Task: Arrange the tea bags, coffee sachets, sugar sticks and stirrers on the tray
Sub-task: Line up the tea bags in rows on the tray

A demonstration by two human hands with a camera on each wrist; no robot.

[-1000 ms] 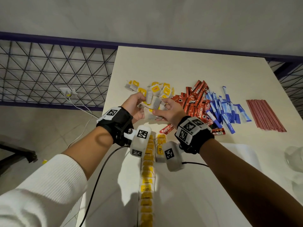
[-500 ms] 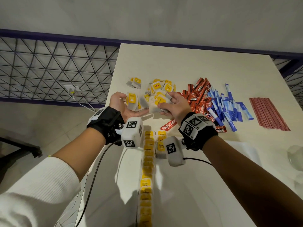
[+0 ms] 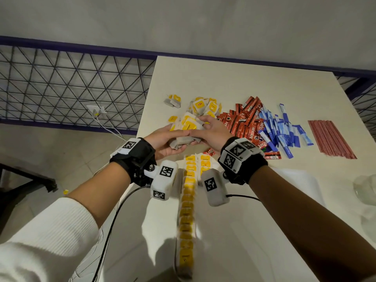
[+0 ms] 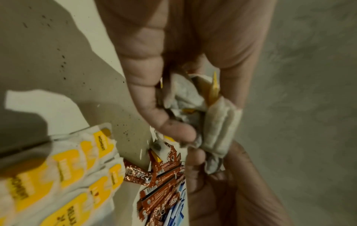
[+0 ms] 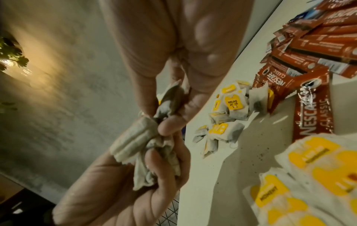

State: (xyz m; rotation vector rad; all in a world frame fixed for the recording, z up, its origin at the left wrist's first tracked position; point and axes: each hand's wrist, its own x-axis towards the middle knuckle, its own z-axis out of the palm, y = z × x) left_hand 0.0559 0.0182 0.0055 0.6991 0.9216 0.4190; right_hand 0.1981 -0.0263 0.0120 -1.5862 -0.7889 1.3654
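Both hands meet above the table's left edge, gripping one bunch of yellow-tagged tea bags (image 3: 186, 130) between them. My left hand (image 3: 171, 140) cups the bunch from below and my right hand (image 3: 203, 132) pinches it from the right. The left wrist view shows the bunch of tea bags (image 4: 216, 116) in curled fingers, and the right wrist view shows the tea bags (image 5: 135, 137) pinched by both hands. A long row of tea bags (image 3: 187, 206) lies along the left side of the white tray (image 3: 301, 182). Beyond lie the loose tea bag pile (image 3: 205, 106), red coffee sachets (image 3: 244, 119), blue sugar sticks (image 3: 284, 131) and red stirrers (image 3: 329, 139).
The table's left edge (image 3: 142, 123) drops to the floor right beside my left hand. A clear glass object (image 3: 366, 190) stands at the right edge by the tray. A wire mesh railing (image 3: 61, 88) and a wall socket (image 3: 96, 109) lie off to the left.
The hands, apart half a second ago with the left holding one tea bag, have closed together on one bunch and drawn slightly nearer to the row.
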